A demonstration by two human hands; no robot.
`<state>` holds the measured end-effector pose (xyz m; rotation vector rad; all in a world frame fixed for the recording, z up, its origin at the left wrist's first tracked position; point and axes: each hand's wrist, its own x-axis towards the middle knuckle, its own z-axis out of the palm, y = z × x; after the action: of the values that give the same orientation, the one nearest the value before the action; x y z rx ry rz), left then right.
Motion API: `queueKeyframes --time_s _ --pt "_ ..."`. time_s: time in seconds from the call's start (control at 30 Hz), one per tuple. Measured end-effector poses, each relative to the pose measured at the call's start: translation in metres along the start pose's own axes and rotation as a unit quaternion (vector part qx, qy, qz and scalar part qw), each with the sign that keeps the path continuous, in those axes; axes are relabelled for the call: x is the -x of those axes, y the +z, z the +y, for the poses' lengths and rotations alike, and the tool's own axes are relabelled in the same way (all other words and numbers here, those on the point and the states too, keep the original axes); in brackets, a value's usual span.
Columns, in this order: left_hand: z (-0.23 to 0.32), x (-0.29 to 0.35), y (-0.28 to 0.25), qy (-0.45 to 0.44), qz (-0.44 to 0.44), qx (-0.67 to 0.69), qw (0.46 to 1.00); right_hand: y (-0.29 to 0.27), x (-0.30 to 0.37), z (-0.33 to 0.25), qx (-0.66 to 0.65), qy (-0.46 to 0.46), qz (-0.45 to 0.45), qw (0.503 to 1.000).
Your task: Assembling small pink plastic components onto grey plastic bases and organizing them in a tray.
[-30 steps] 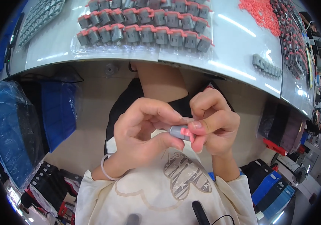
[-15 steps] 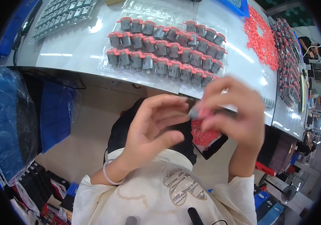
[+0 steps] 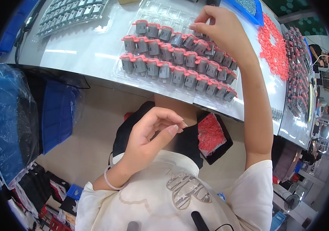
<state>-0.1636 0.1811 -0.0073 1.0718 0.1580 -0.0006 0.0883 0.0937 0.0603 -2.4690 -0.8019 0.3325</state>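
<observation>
My right hand (image 3: 222,32) reaches over the clear plastic tray (image 3: 149,13), its thumb and index finger pinched at the far row. What they hold, if anything, is hidden. Rows of small grey cylindrical parts with red caps (image 3: 178,57) stand in the tray, some of them covered by that hand. My left hand (image 3: 149,138) hangs before my body, below the table edge, with loosely curled fingers and nothing visible in it.
A second tray of grey and white parts (image 3: 70,15) lies far left. At the right are a pile of red caps (image 3: 270,48), a blue bin (image 3: 245,7) and more capped parts (image 3: 297,73). A black container of red pieces (image 3: 212,134) sits below the table edge.
My right hand has moved up from near my left hand to the tray's far row; it was holding a blurred grey and red part. My left hand has lowered slightly and curled more.
</observation>
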Motion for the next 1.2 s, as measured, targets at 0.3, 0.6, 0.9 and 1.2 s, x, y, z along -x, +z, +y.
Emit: queueKeyframes --time_s 0.3,0.6,0.9,1.2 --pt "0.001 0.001 0.006 -0.024 -0.034 -0.036 0.998 -0.015 0.046 0.044 0.106 -0.266 0.168 0.943" --pt "-0.009 -0.002 0.031 -0.047 -0.074 -0.078 0.993 -0.079 0.202 0.136 0.051 0.065 0.064 0.995" --pt "-0.020 -0.048 0.110 0.004 -0.236 -0.296 0.925 -0.048 0.222 0.155 -0.045 0.035 0.164 0.985" --pt "-0.057 -0.108 0.153 0.349 -0.111 -0.599 0.712 -0.022 0.217 0.140 -0.084 -0.040 0.208 0.974"
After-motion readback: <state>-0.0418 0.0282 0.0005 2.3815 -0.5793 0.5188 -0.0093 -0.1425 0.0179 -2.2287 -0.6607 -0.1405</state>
